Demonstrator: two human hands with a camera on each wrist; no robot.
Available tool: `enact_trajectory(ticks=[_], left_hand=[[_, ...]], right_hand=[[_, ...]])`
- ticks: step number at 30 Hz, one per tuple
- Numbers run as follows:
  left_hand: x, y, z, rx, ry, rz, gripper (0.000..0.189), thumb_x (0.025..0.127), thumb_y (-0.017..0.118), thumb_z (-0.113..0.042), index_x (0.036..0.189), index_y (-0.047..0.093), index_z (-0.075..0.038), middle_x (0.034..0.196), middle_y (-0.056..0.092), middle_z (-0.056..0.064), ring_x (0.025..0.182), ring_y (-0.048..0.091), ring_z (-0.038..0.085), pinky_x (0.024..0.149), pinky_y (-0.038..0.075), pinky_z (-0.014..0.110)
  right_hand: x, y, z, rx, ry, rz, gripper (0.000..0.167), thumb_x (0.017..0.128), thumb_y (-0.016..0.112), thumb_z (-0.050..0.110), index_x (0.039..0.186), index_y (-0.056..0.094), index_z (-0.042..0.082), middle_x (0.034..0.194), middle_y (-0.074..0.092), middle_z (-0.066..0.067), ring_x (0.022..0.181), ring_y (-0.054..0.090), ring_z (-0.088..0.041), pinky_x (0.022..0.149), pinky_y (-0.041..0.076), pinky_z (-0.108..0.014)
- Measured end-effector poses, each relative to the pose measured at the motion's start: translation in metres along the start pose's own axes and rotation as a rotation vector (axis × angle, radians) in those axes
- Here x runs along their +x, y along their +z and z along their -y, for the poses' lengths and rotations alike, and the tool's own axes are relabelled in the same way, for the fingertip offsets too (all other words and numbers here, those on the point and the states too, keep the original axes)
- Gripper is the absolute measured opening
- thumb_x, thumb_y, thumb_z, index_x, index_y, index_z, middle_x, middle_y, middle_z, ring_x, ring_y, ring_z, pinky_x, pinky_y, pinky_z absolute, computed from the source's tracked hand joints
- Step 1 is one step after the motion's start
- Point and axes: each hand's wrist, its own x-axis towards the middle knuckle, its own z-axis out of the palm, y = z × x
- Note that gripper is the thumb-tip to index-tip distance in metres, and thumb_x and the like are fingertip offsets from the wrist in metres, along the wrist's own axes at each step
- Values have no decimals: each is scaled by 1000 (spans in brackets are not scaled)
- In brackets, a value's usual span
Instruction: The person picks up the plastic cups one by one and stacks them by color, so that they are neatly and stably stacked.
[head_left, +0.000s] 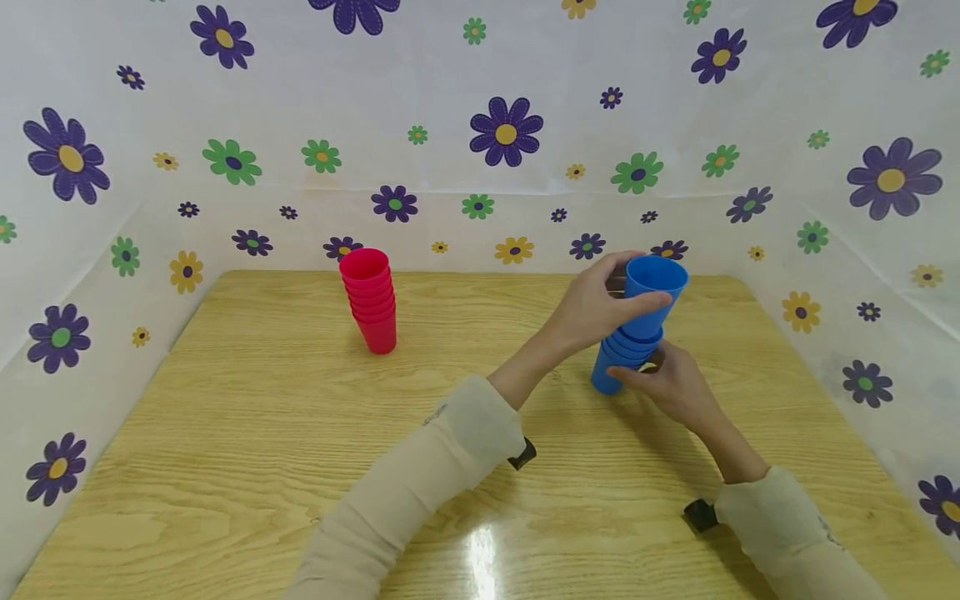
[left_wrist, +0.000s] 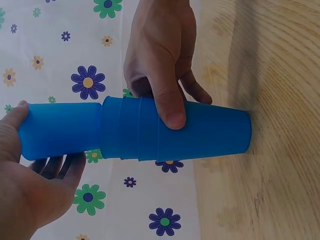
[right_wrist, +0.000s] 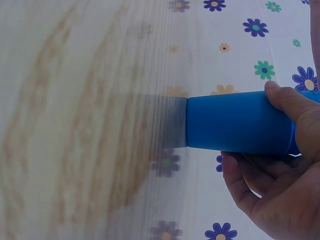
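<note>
A single blue cup [head_left: 647, 323] is in my left hand [head_left: 592, 307], gripped between the thumb and the fingers near its rim. Its narrower base sits in the mouth of a stack of nested blue cups [head_left: 609, 377], whose layered rims show in the left wrist view. My right hand [head_left: 677, 390] holds this stack around its side, thumb across the front. In the right wrist view the base of the stack [right_wrist: 230, 122] is right at the tabletop. Most of my right fingers are hidden behind the stack in the head view.
To the left stands a stack of nested red cups [head_left: 377, 329], upright toward the back of the wooden table [head_left: 247, 433]. A white flower-printed cloth [head_left: 435, 75] rises behind the table and along both sides.
</note>
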Motion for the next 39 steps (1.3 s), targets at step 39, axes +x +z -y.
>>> enact_trajectory(ticks=[39], left_hand=[[-4,9,23,73,-32,23,70,96,75,-33,155,44,-11,145,58,9,125,60,18,100,52,29]], right_hand=[[-1,0,-1,-44,-3,-12,65,98,74,18,145,41,-11,132,61,-33,113,64,-48,92,55,-62]])
